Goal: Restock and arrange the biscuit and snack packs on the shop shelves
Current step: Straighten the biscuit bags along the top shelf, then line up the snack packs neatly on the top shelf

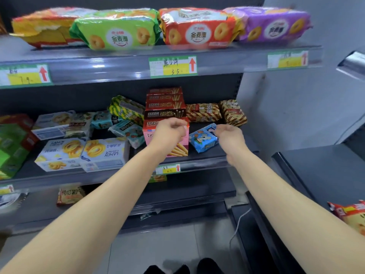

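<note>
Head view: a grey shelf unit fills the frame; three tiers show, and its left end is cut off.
Top tier: four ring-biscuit packs lie side by side, yellow, green, red and purple, all blurred.
Side counter: a dark counter stands at right; one red-and-yellow snack pack is cropped by the frame edge.
Middle tier, left: two white LANDY cookie boxes sit at the front lip; the green and red packs beyond them are cropped.
Middle tier, centre: four egg-roll boxes are stacked behind one pink box, which the left forearm partly hides.
Left hand: it is in front of the pink box, fingers curled inward, tips hidden; contact cannot be told.
Right hand: its fingers are loosely curled and hold nothing, tips just beside the blue pack.
Blue pack: there is one, on the middle tier, right of the pink box.
Striped wafer packs: two lie at the back right.
Price tags: three are on the top rail, their writing mostly illegible.
</note>
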